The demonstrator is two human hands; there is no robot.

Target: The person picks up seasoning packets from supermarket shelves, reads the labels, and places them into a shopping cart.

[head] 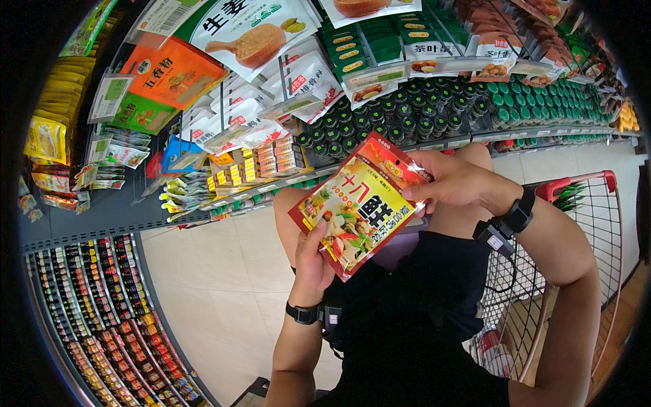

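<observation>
A red and yellow seasoning packet with pictures of food is held tilted in front of my lap. My left hand grips its lower left edge, thumb on the front. At the upper right edge my right hand pinches it between thumb and fingers. Both wrists wear black straps with small devices. Beyond the packet, black-capped jars stand in rows on a shelf, and white seasoning packets hang above small boxes.
A wire shopping cart with a red-trimmed handle stands at the right, with items inside. Green-capped jars fill the shelf further right. An orange spice packet hangs at upper left. Stocked shelves line the lower left.
</observation>
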